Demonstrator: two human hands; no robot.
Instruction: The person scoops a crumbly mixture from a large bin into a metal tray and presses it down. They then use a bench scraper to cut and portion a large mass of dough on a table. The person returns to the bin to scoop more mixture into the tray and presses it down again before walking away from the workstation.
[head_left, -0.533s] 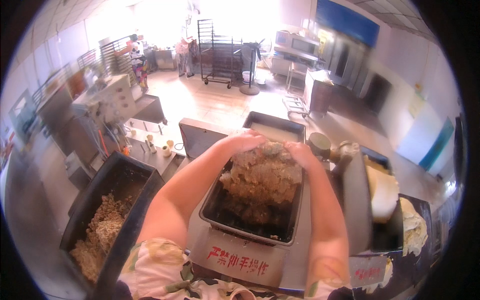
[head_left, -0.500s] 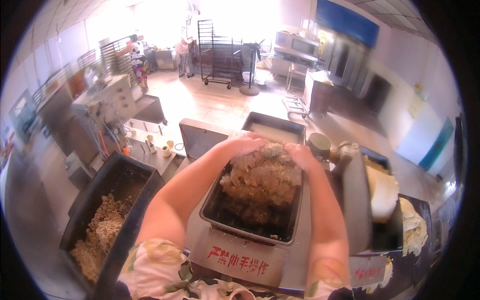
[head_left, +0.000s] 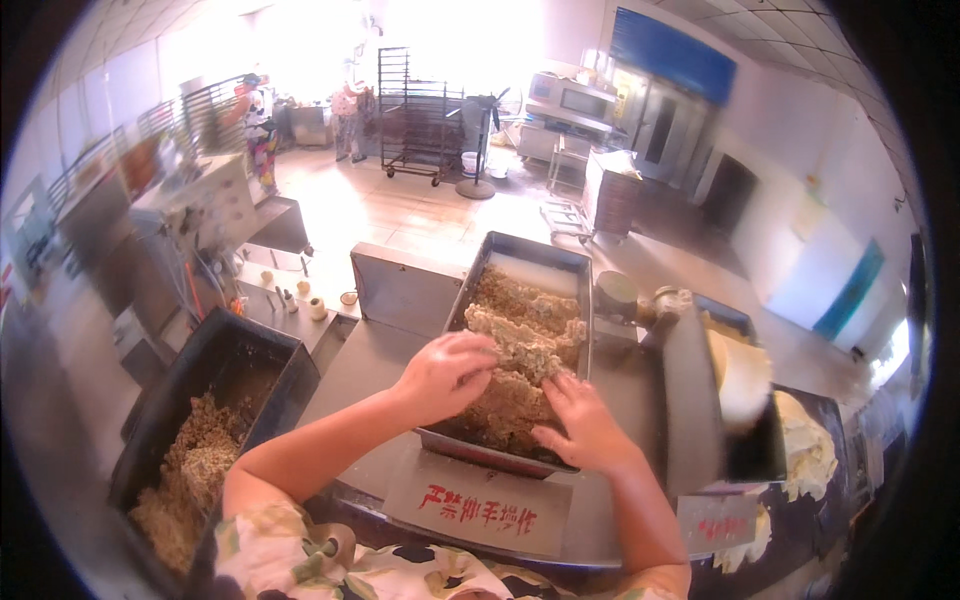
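Note:
A crumbly brown filling [head_left: 520,345] lies in a long, dark rectangular hopper [head_left: 587,330] in front of me, heaped across its middle and near end. At the hopper's left side my left hand [head_left: 450,378] hovers by the filling, its fingers loosely bent and holding nothing that I can see. My right hand [head_left: 588,422] rests at the right rim with fingers stretched over the filling and thumb apart. Past the heap, a pale inner surface [head_left: 535,275] shows at the hopper's far end.
A dark tub [head_left: 285,375] with more filling stands on the left. To the right, a second hopper [head_left: 712,310] holds a pale dough block [head_left: 738,378], with loose dough [head_left: 803,445] beside it. Beyond are a rack [head_left: 410,130], a standing fan [head_left: 478,150] and two people.
Both hands have come back toward me from the far part of the hopper. The big lump of filling between them now lies lower and spread along the hopper. The view has shifted slightly.

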